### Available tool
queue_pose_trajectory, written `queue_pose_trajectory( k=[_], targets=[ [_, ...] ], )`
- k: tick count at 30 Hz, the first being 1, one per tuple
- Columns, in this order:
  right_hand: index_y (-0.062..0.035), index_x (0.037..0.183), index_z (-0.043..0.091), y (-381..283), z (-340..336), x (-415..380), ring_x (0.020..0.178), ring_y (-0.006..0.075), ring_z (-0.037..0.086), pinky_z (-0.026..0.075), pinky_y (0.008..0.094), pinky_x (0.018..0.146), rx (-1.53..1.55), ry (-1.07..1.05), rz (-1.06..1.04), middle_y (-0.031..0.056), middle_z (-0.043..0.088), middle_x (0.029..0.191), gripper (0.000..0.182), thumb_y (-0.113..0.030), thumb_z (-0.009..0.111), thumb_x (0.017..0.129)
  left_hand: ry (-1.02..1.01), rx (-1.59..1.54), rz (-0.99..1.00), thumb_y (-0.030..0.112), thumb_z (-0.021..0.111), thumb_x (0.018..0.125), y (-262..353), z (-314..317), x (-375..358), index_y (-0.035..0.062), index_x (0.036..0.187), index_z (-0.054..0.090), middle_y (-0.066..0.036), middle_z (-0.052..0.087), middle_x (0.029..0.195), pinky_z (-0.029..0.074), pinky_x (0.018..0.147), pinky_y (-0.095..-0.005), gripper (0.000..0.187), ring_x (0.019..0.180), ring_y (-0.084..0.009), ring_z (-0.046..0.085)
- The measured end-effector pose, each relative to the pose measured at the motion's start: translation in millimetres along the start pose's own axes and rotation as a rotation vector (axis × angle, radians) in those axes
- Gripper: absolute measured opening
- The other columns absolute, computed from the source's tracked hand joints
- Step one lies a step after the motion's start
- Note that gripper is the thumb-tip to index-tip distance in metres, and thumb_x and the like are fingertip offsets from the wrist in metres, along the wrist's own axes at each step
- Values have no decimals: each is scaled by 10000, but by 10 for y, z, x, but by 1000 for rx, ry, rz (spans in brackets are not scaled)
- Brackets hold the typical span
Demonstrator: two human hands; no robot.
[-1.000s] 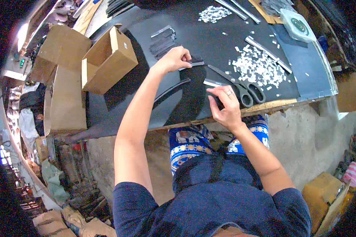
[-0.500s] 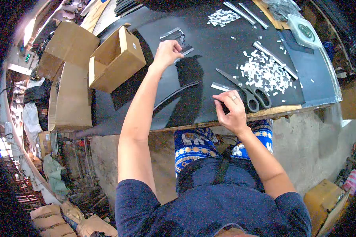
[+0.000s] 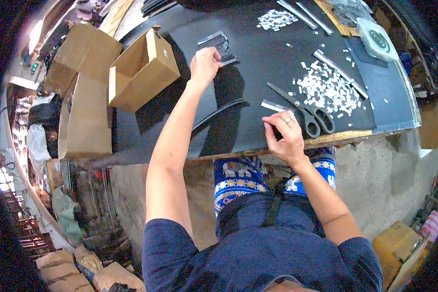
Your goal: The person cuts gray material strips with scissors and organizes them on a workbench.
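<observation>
The left hand point(image 3: 205, 67) pinches a strip point(image 3: 230, 62) at the pile point(image 3: 215, 42), well in from the table's point(image 3: 258, 56) near edge. The strip looks light, bendy, perhaps slippery; its end suits fingertips. The right hand point(image 3: 285, 135), by the scissors point(image 3: 299, 104), is curled; I cannot tell whether it grasps anything. The box's point(image 3: 148, 85) label point(image 3: 165, 52) is unreadable.
</observation>
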State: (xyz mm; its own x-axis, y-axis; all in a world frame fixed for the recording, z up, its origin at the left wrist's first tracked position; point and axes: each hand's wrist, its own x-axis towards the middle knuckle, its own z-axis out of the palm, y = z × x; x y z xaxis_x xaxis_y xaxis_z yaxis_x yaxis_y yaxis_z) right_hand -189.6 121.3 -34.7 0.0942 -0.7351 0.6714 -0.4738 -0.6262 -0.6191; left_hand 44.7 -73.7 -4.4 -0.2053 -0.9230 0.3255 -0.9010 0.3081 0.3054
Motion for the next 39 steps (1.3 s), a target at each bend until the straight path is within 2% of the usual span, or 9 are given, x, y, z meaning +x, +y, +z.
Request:
queue_pose_trajectory(
  k=[8, 12, 18, 20, 22, 24, 30, 36, 39],
  targets=[
    [-29, 862, 623, 7, 9, -5, 770, 284, 584, 460, 374, 720, -3, 3, -6, 94, 605, 796, 190, 50, 674, 697, 14, -28, 22, 112, 810, 618, -23, 17, -28, 36, 840, 670, -115, 646, 776, 511, 689, -354, 273, 737, -239, 637],
    [-24, 864, 627, -7, -3, -4, 774, 288, 580, 472, 373, 708, 5, 15, 15, 103, 602, 799, 186, 72, 656, 708, 158, -102, 132, 153, 811, 641, 13, -124, -184, 34, 843, 687, -108, 644, 790, 513, 686, -350, 265, 728, -228, 635],
    [-21, 866, 637, -5, -6, -13, 785, 283, 580, 474, 368, 715, 34, 29, 35, 103, 605, 813, 162, 60, 665, 728, -181, -406, -47, 147, 758, 746, 240, -568, -909, 35, 884, 703, -93, 666, 843, 522, 709, -295, 186, 762, -184, 658],
    [-19, 856, 644, -20, 12, -9, 803, 281, 581, 474, 362, 726, 14, 3, 67, 103, 607, 825, 131, 43, 673, 744, -45, -358, -22, 116, 749, 752, 285, -550, -1219, 43, 912, 704, -94, 664, 875, 522, 717, -294, 182, 772, -184, 655],
    [-17, 853, 652, -55, 29, 28, 825, 281, 576, 473, 361, 730, -7, -26, 62, 105, 604, 831, 110, 25, 678, 755, 70, -251, 70, 129, 742, 740, 369, -523, -1443, 15, 985, 676, -125, 626, 925, 483, 765, -359, 278, 877, -292, 603],
    [-18, 865, 659, -74, 61, 64, 837, 288, 569, 472, 371, 736, 5, -74, 67, 109, 599, 834, 115, 7, 682, 755, 165, -236, 48, 123, 734, 741, 400, -415, -1601, 17, 1010, 669, -120, 624, 952, 481, 781, -365, 296, 891, -296, 595],
    [-9, 950, 645, -3, 244, 254, 896, 322, 556, 461, 392, 782, -66, -129, 78, 141, 593, 896, 218, -5, 690, 736, 209, -240, -20, 90, 734, 739, 462, -272, -1682, 23, 1020, 680, -135, 650, 959, 488, 806, -342, 294, 924, -289, 618],
    [-19, 1070, 606, 203, 430, 439, 965, 356, 540, 423, 422, 889, -57, -204, 120, 169, 602, 976, 377, -18, 701, 705, 225, -247, 68, 93, 709, 753, 515, -123, -1529, 25, 987, 684, -126, 647, 944, 478, 805, -357, 245, 915, -291, 605],
    [-52, 1119, 628, 222, 549, 500, 871, 268, 577, 478, 355, 804, -48, -177, 37, 116, 647, 967, 428, 20, 695, 702, 253, -244, 91, 57, 672, 758, 528, -58, -1486, 7, 931, 677, -101, 612, 848, 472, 779, -379, 180, 836, -285, 580]
  ],
)
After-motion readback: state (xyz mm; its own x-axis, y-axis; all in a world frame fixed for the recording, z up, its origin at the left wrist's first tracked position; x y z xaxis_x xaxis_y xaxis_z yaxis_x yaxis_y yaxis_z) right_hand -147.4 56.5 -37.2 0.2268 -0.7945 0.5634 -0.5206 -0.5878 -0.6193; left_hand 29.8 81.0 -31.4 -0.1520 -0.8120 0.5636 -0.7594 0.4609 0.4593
